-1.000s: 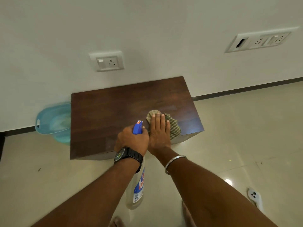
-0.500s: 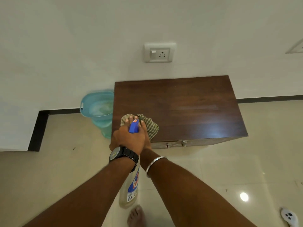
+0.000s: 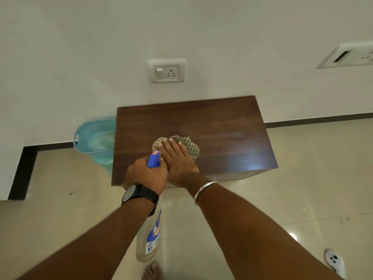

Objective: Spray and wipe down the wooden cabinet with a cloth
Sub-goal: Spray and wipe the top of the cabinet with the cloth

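A low dark wooden cabinet [image 3: 222,134] stands against the white wall. My right hand [image 3: 177,160] lies flat with straight fingers on a checked green cloth [image 3: 190,146], pressing it onto the cabinet top near the front left. My left hand [image 3: 146,174] grips the neck of a spray bottle [image 3: 150,239] with a blue nozzle [image 3: 153,159]; the clear bottle body hangs below my wrist in front of the cabinet. A faint pale streak shows on the top to the right of the cloth.
A light blue plastic bucket [image 3: 88,138] stands on the floor left of the cabinet. A wall socket [image 3: 167,71] sits above it, another socket panel [image 3: 351,55] at the right. A white plug adapter [image 3: 334,261] lies on the tiled floor. My bare foot [image 3: 152,270] shows at the bottom.
My right hand slid the cloth left to the cabinet's front left corner, then back a little toward the middle. The left hand kept its grip on the bottle. The view shifted sideways.
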